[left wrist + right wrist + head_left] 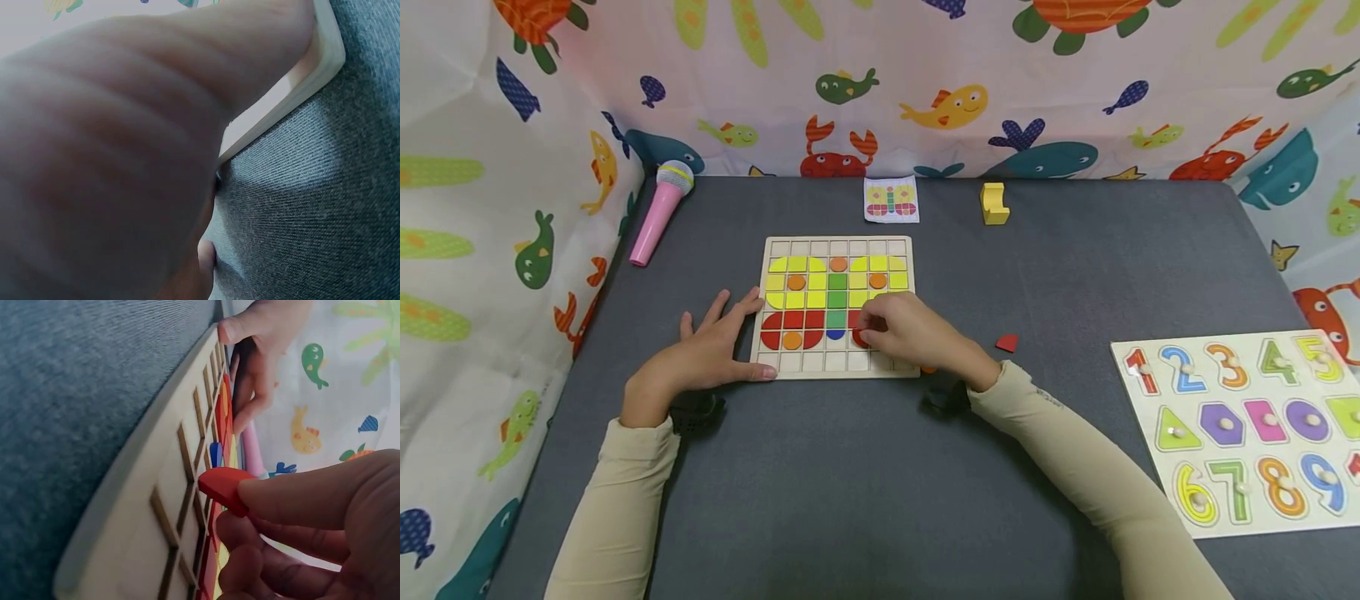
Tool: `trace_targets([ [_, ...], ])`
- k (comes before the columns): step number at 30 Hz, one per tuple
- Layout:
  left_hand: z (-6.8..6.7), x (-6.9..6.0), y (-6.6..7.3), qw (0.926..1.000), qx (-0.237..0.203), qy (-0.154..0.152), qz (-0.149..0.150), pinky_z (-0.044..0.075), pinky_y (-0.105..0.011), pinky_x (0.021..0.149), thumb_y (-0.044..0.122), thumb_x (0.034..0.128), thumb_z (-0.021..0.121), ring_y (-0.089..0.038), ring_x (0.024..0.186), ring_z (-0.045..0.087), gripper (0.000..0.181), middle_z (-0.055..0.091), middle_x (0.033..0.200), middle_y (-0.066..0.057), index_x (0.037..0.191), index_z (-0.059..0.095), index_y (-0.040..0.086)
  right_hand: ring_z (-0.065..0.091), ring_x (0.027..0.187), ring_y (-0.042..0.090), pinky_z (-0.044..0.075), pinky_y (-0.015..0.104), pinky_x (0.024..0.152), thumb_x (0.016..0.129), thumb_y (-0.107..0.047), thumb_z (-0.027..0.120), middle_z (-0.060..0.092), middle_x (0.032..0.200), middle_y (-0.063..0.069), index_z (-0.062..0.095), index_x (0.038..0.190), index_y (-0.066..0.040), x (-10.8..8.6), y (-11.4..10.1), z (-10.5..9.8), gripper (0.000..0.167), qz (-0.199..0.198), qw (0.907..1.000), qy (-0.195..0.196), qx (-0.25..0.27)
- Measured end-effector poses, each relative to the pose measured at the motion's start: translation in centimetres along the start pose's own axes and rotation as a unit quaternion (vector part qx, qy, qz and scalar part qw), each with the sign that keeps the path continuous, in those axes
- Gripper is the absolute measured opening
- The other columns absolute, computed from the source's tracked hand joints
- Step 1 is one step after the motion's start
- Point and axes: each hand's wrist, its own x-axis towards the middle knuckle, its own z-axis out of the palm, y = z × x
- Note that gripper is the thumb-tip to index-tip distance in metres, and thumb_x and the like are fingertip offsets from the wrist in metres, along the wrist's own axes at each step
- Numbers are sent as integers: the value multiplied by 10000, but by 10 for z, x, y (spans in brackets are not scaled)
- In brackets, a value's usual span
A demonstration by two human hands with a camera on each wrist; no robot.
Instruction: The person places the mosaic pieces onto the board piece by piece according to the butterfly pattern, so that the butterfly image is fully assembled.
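A wooden grid board lies on the dark table, with yellow, red, green and orange pieces and a blue one set in its squares. My left hand rests at its left side, fingers spread, the thumb on the lower left corner. Over the lower right part of the grid, my right hand pinches a red piece with a rounded edge between thumb and finger. That hand covers some squares. An orange piece peeks out below my right wrist, and another red piece lies further right.
Behind the board lie a small card with a butterfly pattern and a yellow block. A pink toy microphone lies at the back left. On the right is a number and shape puzzle. A sea-animal curtain borders the table.
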Motion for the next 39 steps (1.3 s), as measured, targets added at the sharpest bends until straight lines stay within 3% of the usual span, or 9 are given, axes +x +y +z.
trace_targets([
  [10, 1, -1, 0, 10000, 44, 25, 42, -156, -794, 1133, 576, 855, 871, -428, 1609, -168, 1262, 4, 1793, -158, 1732, 77, 134, 532, 726, 193, 449, 302, 676, 991, 19, 667, 583, 768, 18, 690, 888, -58, 5, -12, 1, 130, -52, 9971, -183, -737],
  [17, 2, 0, 0, 10000, -52, -37, 59, -159, -796, 1130, 571, 856, 867, -429, 1608, -173, 1255, 2, 1791, -162, 1732, 80, 137, 535, 761, 208, 458, 321, 637, 991, -8, 665, 557, 808, 34, 689, 896, -88, 3, -16, 6, 127, 36, 9900, -48, -1413],
  [24, 2, -2, 1, 9999, -73, -39, 70, -157, -795, 1131, 568, 845, 873, -432, 1607, -172, 1261, 6, 1789, -173, 1731, 87, 135, 535, 751, 209, 454, 315, 612, 1000, -44, 688, 552, 806, 44, 664, 862, -95, 2, -13, 9, 149, 157, 9859, -40, -1664],
  [29, 1, -1, 1, 10000, -74, -60, 28, -160, -794, 1131, 573, 844, 871, -438, 1605, -173, 1267, 6, 1783, -196, 1731, 80, 136, 554, 751, 209, 480, 325, 619, 978, -48, 704, 579, 817, 41, 684, 888, -82, -5, -10, 5, 99, 291, 9860, 75, -1639],
  [33, 1, -2, 1, 9999, -96, -89, 31, -169, -792, 1128, 590, 845, 861, -442, 1603, -175, 1272, 2, 1777, -217, 1732, 70, 135, 569, 750, 201, 508, 337, 657, 971, -43, 720, 615, 831, 31, 696, 886, -81, -18, -2, -2, 97, 382, 9904, 291, -1297],
  [39, -1, -2, 2, 10000, -54, -81, -19, -174, -796, 1123, 600, 834, 863, -456, 1598, -176, 1288, 0, 1771, -236, 1729, 67, 127, 549, 721, 178, 496, 339, 641, 963, -18, 764, 617, 848, 30, 718, 900, -51, -47, 9, -15, 85, 112, 9958, 621, -669],
])
